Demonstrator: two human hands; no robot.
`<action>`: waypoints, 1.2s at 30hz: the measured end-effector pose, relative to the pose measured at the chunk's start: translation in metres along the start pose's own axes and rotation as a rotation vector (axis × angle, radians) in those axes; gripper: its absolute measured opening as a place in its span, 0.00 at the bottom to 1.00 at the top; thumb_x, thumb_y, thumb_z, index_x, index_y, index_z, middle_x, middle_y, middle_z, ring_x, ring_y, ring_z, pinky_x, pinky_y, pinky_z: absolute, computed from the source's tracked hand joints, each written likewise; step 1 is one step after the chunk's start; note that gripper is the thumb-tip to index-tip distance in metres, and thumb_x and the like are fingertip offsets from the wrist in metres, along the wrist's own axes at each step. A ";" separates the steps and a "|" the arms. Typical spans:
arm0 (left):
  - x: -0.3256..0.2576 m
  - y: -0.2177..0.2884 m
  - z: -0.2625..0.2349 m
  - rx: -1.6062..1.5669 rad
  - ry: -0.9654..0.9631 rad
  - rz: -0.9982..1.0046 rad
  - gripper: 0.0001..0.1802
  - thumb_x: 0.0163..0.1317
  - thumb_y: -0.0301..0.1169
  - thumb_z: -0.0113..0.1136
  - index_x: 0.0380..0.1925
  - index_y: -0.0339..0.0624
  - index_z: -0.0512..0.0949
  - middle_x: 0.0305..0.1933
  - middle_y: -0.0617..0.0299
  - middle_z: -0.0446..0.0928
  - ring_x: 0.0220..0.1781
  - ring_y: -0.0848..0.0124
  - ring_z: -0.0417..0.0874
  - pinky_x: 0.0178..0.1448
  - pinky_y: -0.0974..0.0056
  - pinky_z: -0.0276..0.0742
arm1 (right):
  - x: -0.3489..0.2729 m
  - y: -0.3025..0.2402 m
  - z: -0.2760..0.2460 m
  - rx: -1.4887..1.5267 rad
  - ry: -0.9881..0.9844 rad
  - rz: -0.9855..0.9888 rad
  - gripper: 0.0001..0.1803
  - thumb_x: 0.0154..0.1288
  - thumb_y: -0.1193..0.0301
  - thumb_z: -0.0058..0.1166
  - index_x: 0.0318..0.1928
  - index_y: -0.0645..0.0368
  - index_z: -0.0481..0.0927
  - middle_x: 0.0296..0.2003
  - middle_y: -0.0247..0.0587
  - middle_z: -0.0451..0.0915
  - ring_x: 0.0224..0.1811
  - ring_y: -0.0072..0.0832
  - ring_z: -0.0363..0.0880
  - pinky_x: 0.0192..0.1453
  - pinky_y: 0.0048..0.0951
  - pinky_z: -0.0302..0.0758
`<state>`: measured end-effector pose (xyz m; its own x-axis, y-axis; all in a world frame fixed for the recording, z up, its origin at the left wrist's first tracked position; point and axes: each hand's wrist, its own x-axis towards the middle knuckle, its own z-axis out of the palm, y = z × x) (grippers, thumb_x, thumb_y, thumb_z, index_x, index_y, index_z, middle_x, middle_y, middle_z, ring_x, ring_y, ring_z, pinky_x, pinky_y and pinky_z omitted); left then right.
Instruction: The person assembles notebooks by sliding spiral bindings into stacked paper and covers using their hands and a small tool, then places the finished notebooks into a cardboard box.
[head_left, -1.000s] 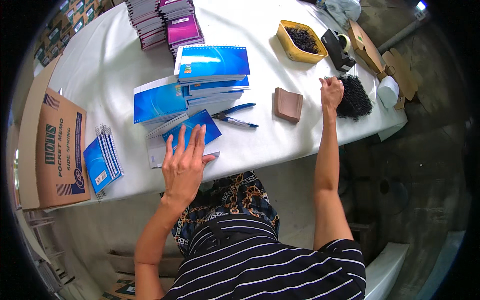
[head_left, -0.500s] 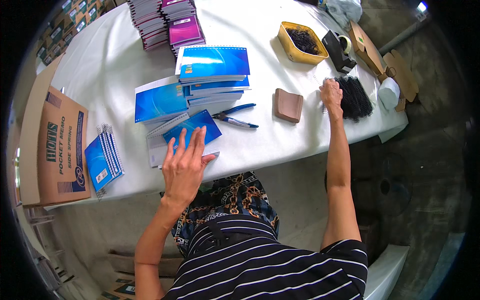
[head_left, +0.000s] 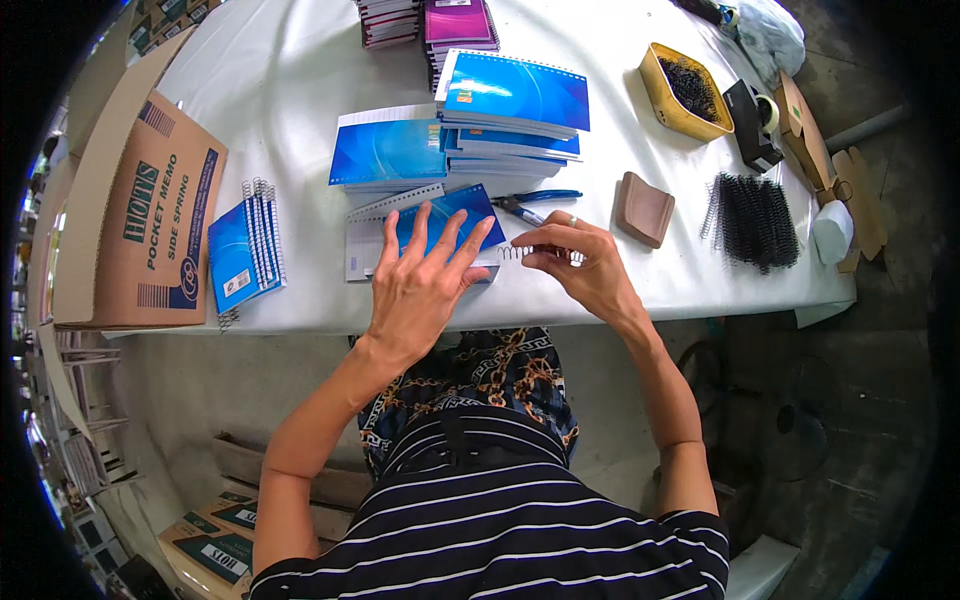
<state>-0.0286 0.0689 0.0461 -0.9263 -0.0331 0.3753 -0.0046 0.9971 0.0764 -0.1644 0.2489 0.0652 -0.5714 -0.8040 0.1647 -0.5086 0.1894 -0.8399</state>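
My left hand (head_left: 415,285) lies with fingers spread on a small blue-covered memo pad (head_left: 482,213), whose punched edge shows above the fingers. Between the thumb and fingertips of my right hand (head_left: 595,262) is a thin dark spiral binding coil (head_left: 512,253), its free end pointing at the pad's right side, close to my left thumb. Just beyond the two hands is a pair of blue-handled pliers (head_left: 548,197), partly hidden by a stack of blue pads. The stacked blue pads (head_left: 515,92) show rows of holes and no coils.
Bound blue notebooks (head_left: 245,250) stand beside a cardboard carton (head_left: 150,220) at left. On the right are a brown block (head_left: 644,208), a heap of black coils (head_left: 757,222), a yellow tub (head_left: 662,110) of coils and a tape dispenser (head_left: 750,125). Purple notebooks (head_left: 458,22) are stacked at the back.
My right hand has come from the coil heap back leftward to the pad, now with a coil in its fingers. My left hand stays on the pad; the whole view has shifted.
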 end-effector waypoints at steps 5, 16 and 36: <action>0.001 0.000 0.002 -0.030 0.019 -0.005 0.32 0.62 0.46 0.60 0.68 0.59 0.70 0.63 0.59 0.76 0.66 0.49 0.73 0.69 0.36 0.60 | 0.004 0.011 0.000 0.087 -0.101 0.011 0.09 0.60 0.75 0.65 0.42 0.58 0.87 0.32 0.34 0.79 0.30 0.21 0.73 0.34 0.27 0.71; 0.005 -0.001 -0.002 0.024 0.019 0.038 0.32 0.61 0.45 0.60 0.67 0.57 0.71 0.62 0.59 0.77 0.69 0.48 0.70 0.70 0.38 0.60 | 0.003 0.015 0.006 -0.244 -0.126 -0.198 0.15 0.62 0.70 0.63 0.42 0.64 0.73 0.35 0.45 0.79 0.34 0.37 0.79 0.38 0.38 0.75; 0.003 -0.014 -0.022 -0.253 -0.378 0.133 0.30 0.61 0.51 0.60 0.64 0.64 0.73 0.59 0.68 0.80 0.50 0.64 0.86 0.40 0.58 0.85 | 0.010 0.025 -0.039 -0.140 -0.254 -0.175 0.24 0.47 0.78 0.72 0.47 0.59 0.79 0.54 0.44 0.78 0.56 0.41 0.77 0.58 0.41 0.74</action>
<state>-0.0227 0.0530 0.0661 -0.9850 0.1681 0.0378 0.1718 0.9411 0.2912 -0.2077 0.2677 0.0665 -0.2976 -0.9426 0.1514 -0.6785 0.0973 -0.7281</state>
